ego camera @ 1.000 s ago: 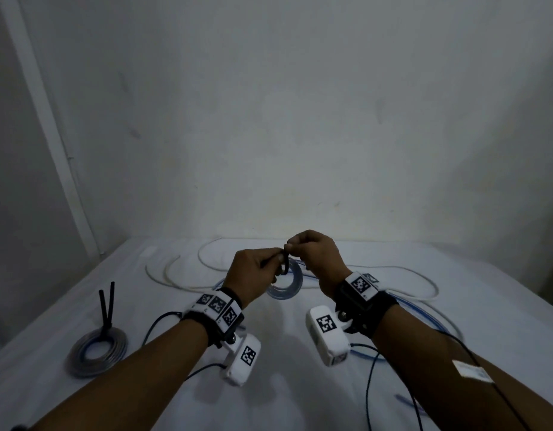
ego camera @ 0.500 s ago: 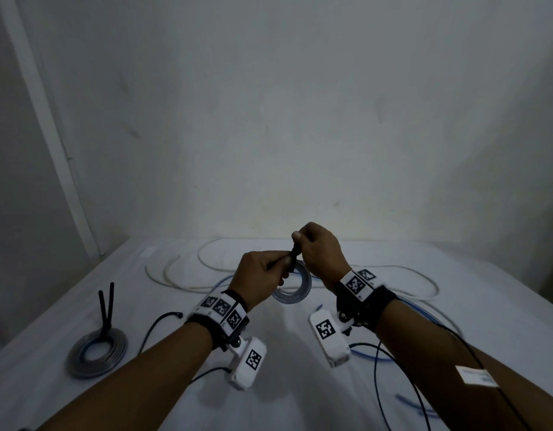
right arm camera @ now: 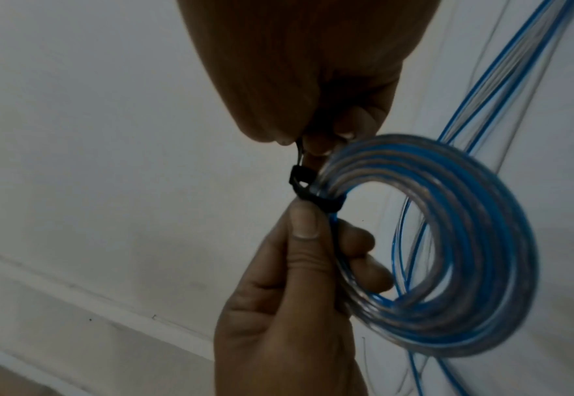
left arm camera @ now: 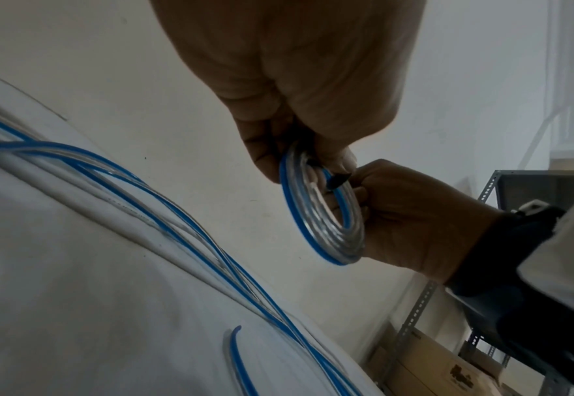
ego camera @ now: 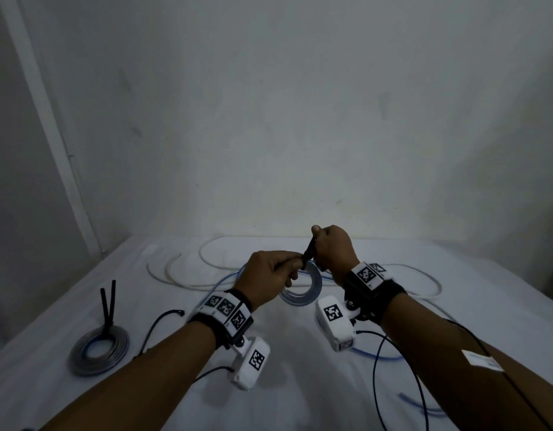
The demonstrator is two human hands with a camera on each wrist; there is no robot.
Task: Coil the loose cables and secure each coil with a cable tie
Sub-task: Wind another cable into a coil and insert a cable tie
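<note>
- Compared with a second ago, the right hand [ego camera: 331, 248] has been raised and drawn back from the left hand [ego camera: 270, 272], and more of the black cable tie [ego camera: 309, 255] is seen stretched between them.
- The coil [right arm camera: 448, 249] is held in the air above the table [ego camera: 300, 384]; its rim is pinched between the thumb and curled fingers [right arm camera: 357, 238] of the left hand, just beside the tie's band.
- The tail of the tie is pinched in the curled fingers [right arm camera: 346, 128] of the right hand; the band is seen wrapped round the coil's strands.
- The coil is made of clear, glossy cable with a blue stripe, wound in flat round turns; the tie is a thin, dark strap with a small square head.
- A finished coil [ego camera: 98, 349], grey and blue, lies on the white cloth at the left, with two black tie ends standing up from it.
- Loose white cable [ego camera: 207, 259] and loose blue-striped cable [left arm camera: 177, 219] are spread across the table behind and under the hands.
- Part of the held coil is hidden by the left hand in the head view.
</note>
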